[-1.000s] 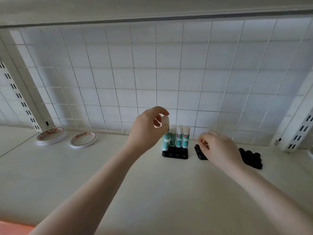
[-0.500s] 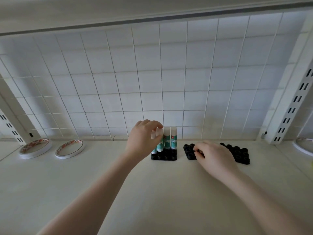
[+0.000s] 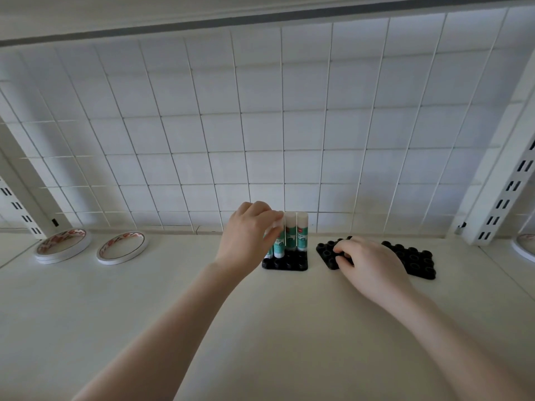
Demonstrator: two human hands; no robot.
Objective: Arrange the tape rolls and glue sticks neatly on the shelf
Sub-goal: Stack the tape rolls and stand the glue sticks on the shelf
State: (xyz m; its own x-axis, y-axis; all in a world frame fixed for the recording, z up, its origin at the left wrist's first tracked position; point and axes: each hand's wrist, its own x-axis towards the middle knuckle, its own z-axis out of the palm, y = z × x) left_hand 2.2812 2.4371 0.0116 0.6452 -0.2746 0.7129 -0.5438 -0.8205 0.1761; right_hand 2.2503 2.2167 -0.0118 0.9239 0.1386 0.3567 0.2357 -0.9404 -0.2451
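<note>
Several white-and-green glue sticks (image 3: 301, 234) stand upright in a small black holder (image 3: 291, 263) near the back of the shelf. My left hand (image 3: 249, 235) pinches the leftmost glue stick (image 3: 278, 246) at its cap, and the stick sits in the holder. A second, wider black holder (image 3: 417, 260) with round sockets lies to the right. My right hand (image 3: 367, 261) rests on that holder's left part with fingers curled onto it. Two flat tape rolls (image 3: 62, 246) (image 3: 123, 247) lie at the shelf's left.
A white wire grid panel (image 3: 260, 125) backs the shelf (image 3: 260, 328). Slotted white uprights stand at the far left (image 3: 20, 209) and right (image 3: 503, 204). Another tape roll's edge (image 3: 525, 246) shows at the far right.
My left hand has lowered the glue stick into the left holder beside the others. My right hand has settled onto the right holder. The camera view has shifted slightly.
</note>
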